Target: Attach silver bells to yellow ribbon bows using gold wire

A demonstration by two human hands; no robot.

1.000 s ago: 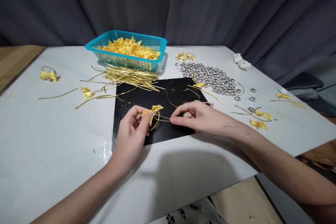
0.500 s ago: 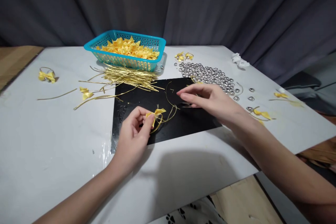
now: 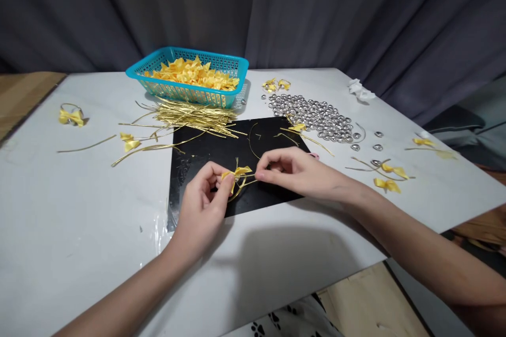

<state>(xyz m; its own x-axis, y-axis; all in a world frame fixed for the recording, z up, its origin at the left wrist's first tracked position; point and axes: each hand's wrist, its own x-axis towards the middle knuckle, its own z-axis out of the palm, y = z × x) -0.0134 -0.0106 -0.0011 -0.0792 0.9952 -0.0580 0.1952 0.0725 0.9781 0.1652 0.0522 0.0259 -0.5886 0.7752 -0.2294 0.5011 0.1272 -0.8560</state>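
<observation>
A small yellow ribbon bow (image 3: 242, 171) with gold cord looped below it is pinched between the thumb and fingers of my left hand (image 3: 205, 192). My right hand (image 3: 290, 171) closes its thumb and fingertips on the gold cord (image 3: 249, 178) that runs out from the bow. Between the two hands the cord is stretched nearly straight. Both hands are over the black mat (image 3: 205, 150). A pink-handled tool (image 3: 314, 156) lies mostly hidden behind my right hand.
Behind the mat stands a blue basket (image 3: 185, 87) of yellow bows, with a heap of gold cords (image 3: 197, 116) before it. Silver beads (image 3: 312, 116) spread at the back right. Loose bows with cords (image 3: 389, 170) lie at right, and a finished-looking bow ring (image 3: 71, 115) at far left.
My right hand has come left and down, and its fingertips have closed on the cord by the bow. The cord is drawn straighter. My left hand has barely moved.
</observation>
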